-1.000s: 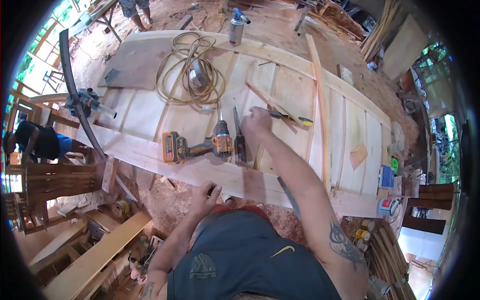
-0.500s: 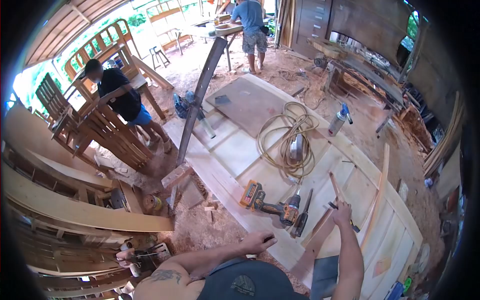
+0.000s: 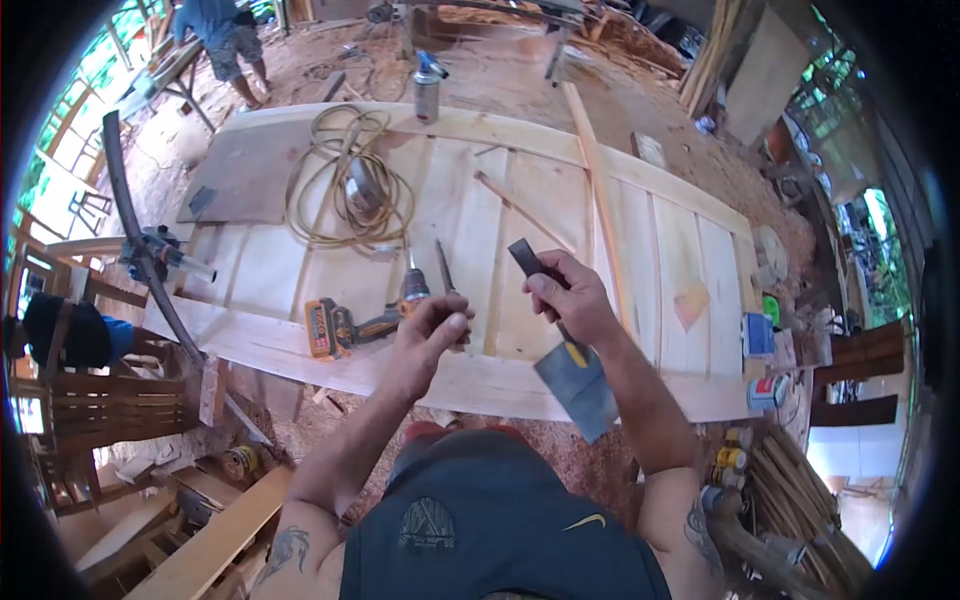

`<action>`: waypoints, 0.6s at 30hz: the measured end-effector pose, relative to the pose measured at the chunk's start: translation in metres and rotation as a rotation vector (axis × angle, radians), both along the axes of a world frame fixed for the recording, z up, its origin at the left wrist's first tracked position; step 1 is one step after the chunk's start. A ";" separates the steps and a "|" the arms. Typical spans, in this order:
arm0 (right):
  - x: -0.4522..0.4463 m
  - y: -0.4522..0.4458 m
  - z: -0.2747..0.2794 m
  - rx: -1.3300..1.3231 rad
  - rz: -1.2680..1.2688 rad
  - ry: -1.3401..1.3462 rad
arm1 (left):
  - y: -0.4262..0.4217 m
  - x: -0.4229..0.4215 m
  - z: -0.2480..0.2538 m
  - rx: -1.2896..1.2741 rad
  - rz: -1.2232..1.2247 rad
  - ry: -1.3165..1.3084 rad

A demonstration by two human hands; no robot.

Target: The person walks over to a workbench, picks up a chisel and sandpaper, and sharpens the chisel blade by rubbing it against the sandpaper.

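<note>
My right hand [image 3: 572, 295] is closed around a tool [image 3: 524, 257] with a flat dark end above the fist and a black-and-yellow part below it. My left hand [image 3: 435, 335] hovers near the panel's front edge, fingers curled together; whether something small is pinched in them I cannot make out. Just beyond it lies a cordless drill [image 3: 335, 328] with an orange-and-black body, partly hidden by the hand. Beside the drill rests a slim dark tool [image 3: 443, 265]. A dark grey sheet [image 3: 580, 395] overlaps the front edge of the wooden panel [image 3: 470, 375] under my right forearm.
A coiled yellow cord [image 3: 300, 215] surrounds a round metallic tool [image 3: 363, 188]. A torch canister [image 3: 427, 98] stands at the far edge. Wood strips [image 3: 595, 190] lie across the panel. Left are a bent dark bar [image 3: 135, 220] and a power tool [image 3: 165, 255]. Two people work nearby.
My view has swung right. My right hand has lifted the tool off the panel and drawn it nearer my body. My left hand has come forward beside the drill.
</note>
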State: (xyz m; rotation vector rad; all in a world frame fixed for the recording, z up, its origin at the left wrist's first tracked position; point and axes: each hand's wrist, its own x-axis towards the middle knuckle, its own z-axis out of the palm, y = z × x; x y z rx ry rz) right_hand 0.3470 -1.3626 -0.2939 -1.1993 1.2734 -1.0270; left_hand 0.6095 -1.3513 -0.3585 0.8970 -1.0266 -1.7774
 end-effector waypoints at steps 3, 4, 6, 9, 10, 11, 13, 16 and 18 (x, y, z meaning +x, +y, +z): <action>-0.002 0.044 0.013 0.034 -0.026 -0.028 | -0.006 -0.036 0.041 -0.041 -0.113 0.115; -0.004 0.057 0.016 0.040 -0.036 -0.021 | -0.004 -0.048 0.048 -0.055 -0.152 0.158; -0.012 0.080 0.020 0.025 -0.041 -0.049 | 0.002 -0.069 0.054 -0.043 -0.232 0.198; -0.026 0.107 0.022 -0.016 -0.054 0.002 | 0.014 -0.094 0.053 0.036 -0.323 0.192; -0.032 0.114 0.020 -0.038 -0.076 0.023 | 0.018 -0.101 0.051 0.045 -0.327 0.206; -0.036 0.122 0.018 -0.061 -0.099 0.044 | 0.022 -0.108 0.049 0.053 -0.330 0.219; -0.048 0.134 0.012 -0.114 -0.114 0.088 | 0.029 -0.120 0.047 0.065 -0.346 0.235; -0.067 0.148 0.007 -0.175 -0.097 0.121 | 0.040 -0.135 0.047 0.063 -0.366 0.233; -0.075 0.158 0.007 -0.181 -0.096 0.092 | 0.046 -0.142 0.052 0.041 -0.363 0.215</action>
